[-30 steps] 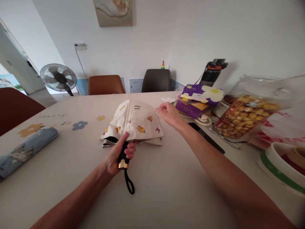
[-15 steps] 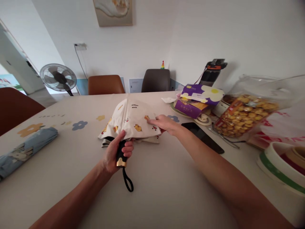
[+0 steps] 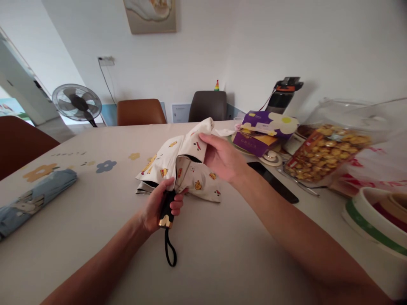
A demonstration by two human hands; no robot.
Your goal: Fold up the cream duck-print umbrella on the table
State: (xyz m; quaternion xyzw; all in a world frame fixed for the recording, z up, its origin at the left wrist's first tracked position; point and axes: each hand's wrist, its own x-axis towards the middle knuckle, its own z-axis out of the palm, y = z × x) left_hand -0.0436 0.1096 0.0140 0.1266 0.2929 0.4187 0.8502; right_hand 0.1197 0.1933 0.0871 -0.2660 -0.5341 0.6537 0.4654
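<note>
A collapsed cream umbrella point(image 3: 181, 165) printed with small yellow ducks lies on the table point(image 3: 79, 220) in front of me. My left hand point(image 3: 159, 205) is closed round its black handle with a gold band; a black wrist loop hangs from the handle's end toward me. My right hand point(image 3: 222, 156) pinches a fold of the umbrella's canopy and holds it raised above the table, so the black inner lining shows underneath.
A folded blue umbrella point(image 3: 34, 199) lies at the left edge. To the right are a purple box point(image 3: 263, 127), a black phone point(image 3: 273, 182), a clear tub of snacks point(image 3: 330, 148) and stacked bowls point(image 3: 375, 216). Chairs point(image 3: 140, 112) and a standing fan point(image 3: 76, 103) are beyond the table.
My right hand came down onto the canopy's right side, gripped a fold and lifted it up and toward the middle. My left hand kept its hold on the handle and shifted slightly.
</note>
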